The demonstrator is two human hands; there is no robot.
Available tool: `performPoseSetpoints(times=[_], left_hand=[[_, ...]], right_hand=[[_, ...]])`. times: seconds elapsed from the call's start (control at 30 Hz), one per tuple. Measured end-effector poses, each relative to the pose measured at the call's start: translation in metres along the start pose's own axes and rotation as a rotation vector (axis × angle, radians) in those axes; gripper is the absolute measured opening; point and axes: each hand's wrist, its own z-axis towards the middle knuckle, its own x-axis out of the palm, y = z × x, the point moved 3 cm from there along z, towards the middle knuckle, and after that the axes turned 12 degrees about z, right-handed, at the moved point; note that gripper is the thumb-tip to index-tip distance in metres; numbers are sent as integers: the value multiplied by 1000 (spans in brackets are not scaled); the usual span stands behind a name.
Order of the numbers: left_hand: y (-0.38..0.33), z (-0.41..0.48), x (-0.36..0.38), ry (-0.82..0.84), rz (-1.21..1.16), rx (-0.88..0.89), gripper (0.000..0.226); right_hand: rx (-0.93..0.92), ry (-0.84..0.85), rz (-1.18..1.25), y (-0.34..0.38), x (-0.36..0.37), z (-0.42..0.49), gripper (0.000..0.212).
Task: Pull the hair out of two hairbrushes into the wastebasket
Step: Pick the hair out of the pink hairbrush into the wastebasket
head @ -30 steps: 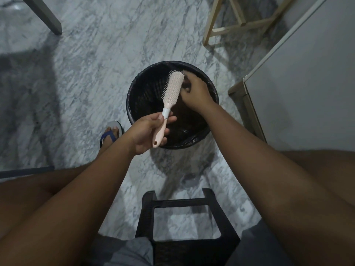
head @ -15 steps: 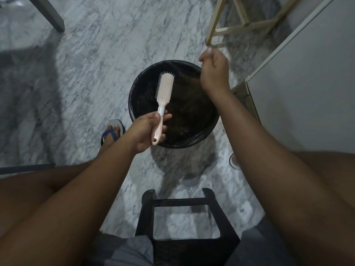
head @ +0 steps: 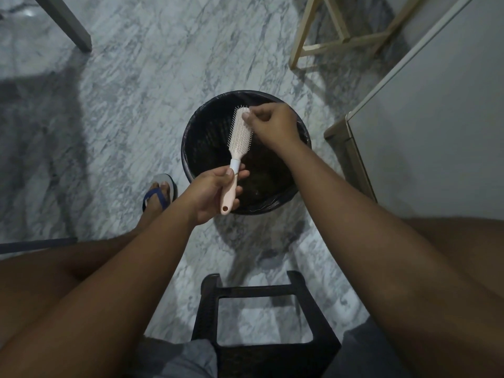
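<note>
A pale pink hairbrush [head: 240, 135] with a white collar is held over the black wastebasket [head: 191, 148], bristles facing me. My left hand [head: 211, 193] grips its handle, the head pointing away from me. My right hand [head: 270, 124] is at the top right of the brush head, fingers curled, thumb and fingertips pinching among the bristles near the tip. Any hair between the fingers is too fine to make out. Dark clumps lie at the bottom of the basket. Only one hairbrush is in view.
The basket stands on a marble floor [head: 122, 105]. A black plastic stool [head: 261, 317] is between my knees. A white cabinet [head: 436, 118] stands at the right, wooden legs [head: 327, 45] at the back, a grey leg [head: 65, 23] far left. My sandalled foot [head: 159, 195] is beside the basket.
My right hand, raised up and right beyond the basket rim half a second ago, has come back down to the brush head. The brush stays in my left hand.
</note>
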Motion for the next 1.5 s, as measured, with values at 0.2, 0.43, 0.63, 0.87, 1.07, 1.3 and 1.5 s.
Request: performPoseSetpoints(times=[0.2,0.43,0.63,0.87,1.07,1.3,1.5], left_hand=[[-2,-5,-2,27,-72,18,29],[-12,-8,7,42,-104,9,31],[-9,-8,0,43,-107,29,33],[-10,-7,4,46,-103,20,31],[-8,-1,-7,21,-135,23,33],[-7,-2,3,48,-130,6,30],[-10,-1,-2,36,-115,22,30]], right_hand=[[53,1,72,7,-12,7,16],[162,-245,422,-5,-31,2,26],[74,26,5,-24,-28,-7,29],[-125,258,-220,-12,-9,-15,14],[51,-156,272,-19,-40,-3,25],[358,435,265,-21,-4,-28,54],[89,364,50,-8,-8,-22,33]])
